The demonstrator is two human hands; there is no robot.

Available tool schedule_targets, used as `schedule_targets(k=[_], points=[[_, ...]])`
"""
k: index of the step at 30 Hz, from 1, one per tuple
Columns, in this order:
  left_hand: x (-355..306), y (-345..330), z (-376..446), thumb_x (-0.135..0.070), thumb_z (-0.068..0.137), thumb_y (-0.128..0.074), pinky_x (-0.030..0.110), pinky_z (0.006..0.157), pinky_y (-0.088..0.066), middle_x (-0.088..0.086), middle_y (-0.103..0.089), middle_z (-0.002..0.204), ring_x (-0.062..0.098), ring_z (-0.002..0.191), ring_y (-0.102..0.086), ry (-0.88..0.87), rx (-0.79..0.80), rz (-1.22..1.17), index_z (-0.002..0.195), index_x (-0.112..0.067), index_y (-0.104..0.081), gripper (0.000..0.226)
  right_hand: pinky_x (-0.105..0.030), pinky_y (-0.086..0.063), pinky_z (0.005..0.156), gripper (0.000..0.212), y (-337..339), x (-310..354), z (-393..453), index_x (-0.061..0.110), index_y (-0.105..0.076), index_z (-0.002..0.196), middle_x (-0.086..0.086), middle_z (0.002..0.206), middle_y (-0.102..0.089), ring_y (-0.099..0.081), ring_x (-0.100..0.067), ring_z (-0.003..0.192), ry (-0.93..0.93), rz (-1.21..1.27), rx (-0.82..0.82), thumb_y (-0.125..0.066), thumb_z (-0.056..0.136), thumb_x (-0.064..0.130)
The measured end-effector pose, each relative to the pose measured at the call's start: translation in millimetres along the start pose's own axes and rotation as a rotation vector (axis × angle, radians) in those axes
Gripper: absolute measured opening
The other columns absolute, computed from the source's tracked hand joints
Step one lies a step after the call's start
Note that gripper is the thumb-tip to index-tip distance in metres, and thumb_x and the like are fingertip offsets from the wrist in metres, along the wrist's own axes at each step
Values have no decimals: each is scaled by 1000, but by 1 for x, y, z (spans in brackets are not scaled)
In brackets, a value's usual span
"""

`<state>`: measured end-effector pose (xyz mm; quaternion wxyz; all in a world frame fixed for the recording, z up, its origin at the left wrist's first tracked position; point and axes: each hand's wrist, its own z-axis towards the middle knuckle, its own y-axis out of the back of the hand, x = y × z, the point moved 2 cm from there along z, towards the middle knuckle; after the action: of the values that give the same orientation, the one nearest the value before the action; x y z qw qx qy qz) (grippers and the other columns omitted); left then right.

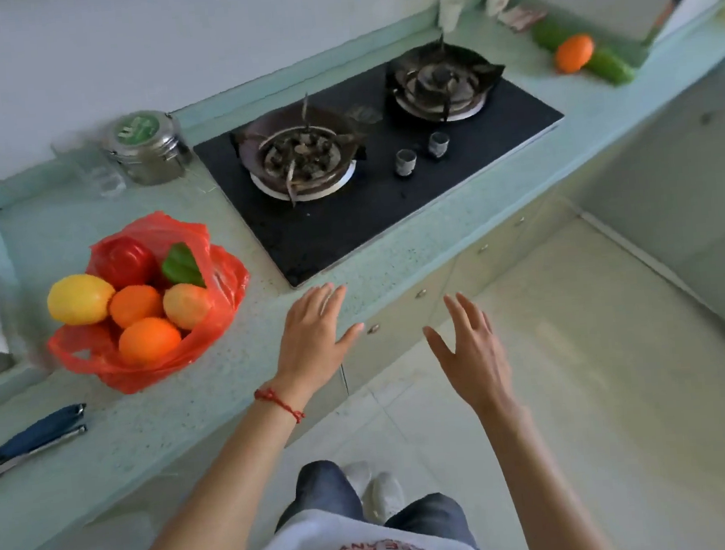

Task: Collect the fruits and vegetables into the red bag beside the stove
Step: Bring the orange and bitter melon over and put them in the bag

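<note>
Left hand (314, 339) grip splayed, right hand (473, 353) too — both empty

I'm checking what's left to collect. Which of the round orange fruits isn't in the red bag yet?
The orange fruit on the counter right of the black stove, lying against green vegetables. The other orange ones already sit inside the red plastic bag.

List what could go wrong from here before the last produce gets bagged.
The red bag is heaped, and the lemon sits at its edge, so it may roll out. The remaining orange and green vegetables lie beyond the stove, so an arm reaching over may brush its burners. Both hands are empty.
</note>
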<state>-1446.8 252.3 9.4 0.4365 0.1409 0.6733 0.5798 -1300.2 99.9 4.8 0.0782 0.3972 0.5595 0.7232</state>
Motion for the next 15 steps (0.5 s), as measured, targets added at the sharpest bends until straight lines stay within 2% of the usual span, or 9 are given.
schedule_targets(k=[8, 13, 15], points=[[-50, -32, 44, -46, 84, -41, 47, 105, -33, 20, -50, 134, 37, 127, -43, -395, 178, 109, 131, -7, -44, 61, -46, -46, 90, 52, 18, -42, -42, 8, -46, 130, -18, 136, -49, -47, -37, 123, -315, -48, -194, -56, 88, 36], [-88, -54, 53, -39, 88, -49, 45, 111, -25, 19, -41, 142, 34, 135, -33, -595, 260, 96, 137, -8, -36, 59, -46, -52, 80, 58, 29, -55, -75, 7, -50, 126, -18, 129, -55, -55, -37, 115, -499, -95, -285, -40, 86, 48], [-104, -62, 54, -39, 88, -49, 47, 110, -26, 18, -41, 142, 34, 134, -34, -656, 293, 82, 137, -8, -36, 59, -46, -52, 82, 59, 33, -61, -88, 6, -52, 125, -19, 128, -56, -56, -37, 113, -558, -113, -317, -37, 85, 48]])
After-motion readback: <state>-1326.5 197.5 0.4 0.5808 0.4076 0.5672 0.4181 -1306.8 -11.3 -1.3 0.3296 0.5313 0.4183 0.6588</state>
